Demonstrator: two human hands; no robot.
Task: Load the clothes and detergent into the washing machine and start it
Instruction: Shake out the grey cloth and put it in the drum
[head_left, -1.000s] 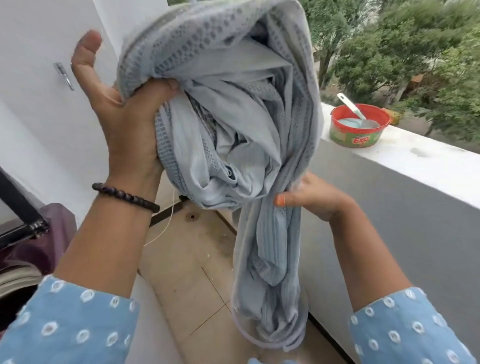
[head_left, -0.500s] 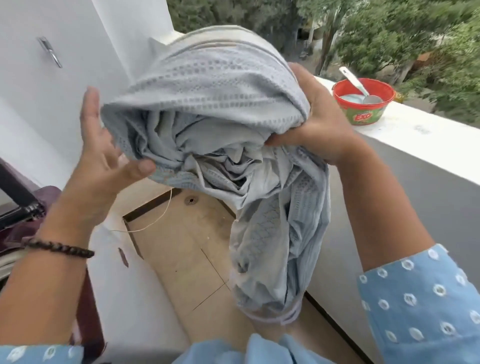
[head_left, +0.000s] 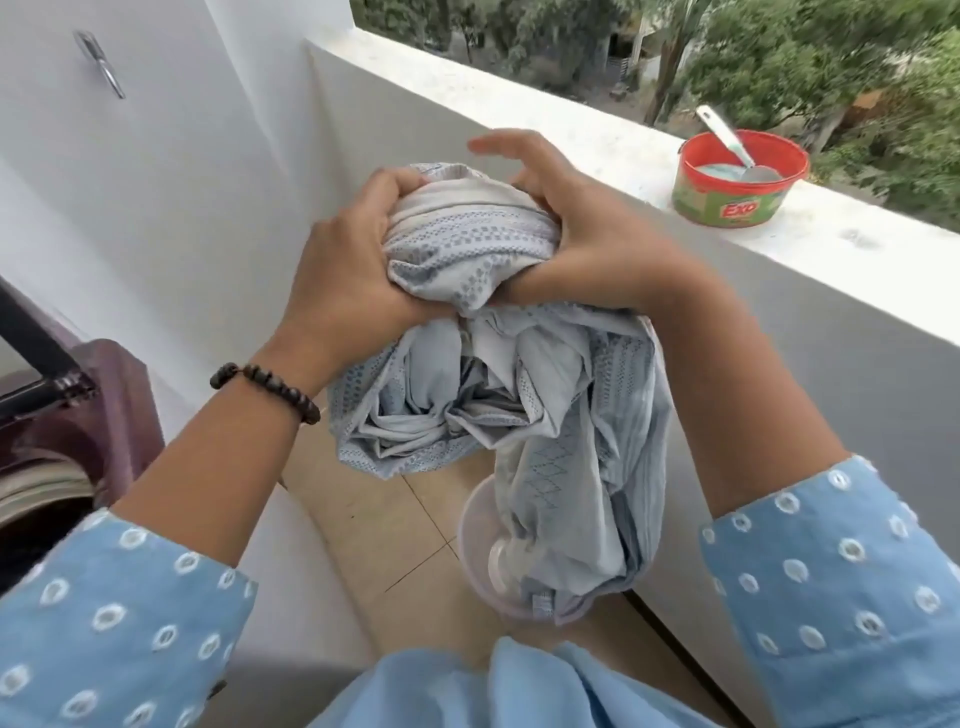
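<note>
**Both hands bunch a pale blue garment above the balcony floor**

Nearest the camera, two light blue sleeves with white ring dots frame the view, and a fold of the same cloth lies at the bottom edge. Just beyond them, the lower end of the pale blue garment (head_left: 519, 405) hangs down into a clear plastic tub (head_left: 480, 566) that sits below the hands over the tiled floor (head_left: 395, 530).

The garment is the landmark. Its upper part is gathered into a tight ball, and the rest spills below in loose folds with woven dotted bands and a diamond stitch. The left hand (head_left: 348, 275) grips the ball from the garment's left side, fingers curled over the top and thumb tucked under. A dark beaded bracelet (head_left: 267, 387) circles that wrist. The right hand (head_left: 587, 244) clasps the ball from the garment's right side, thumb pressed in below and some fingers curled into the cloth; its upper fingers are lifted and blurred.

Left of the garment, at the frame's edge, a maroon washing machine (head_left: 78, 415) shows part of its open top. Behind the garment a white parapet ledge (head_left: 779, 249) runs across. On it, to the garment's right and farther off, stands a red detergent tub (head_left: 737, 182) with a spoon (head_left: 727, 140) inside. Trees lie beyond.
</note>
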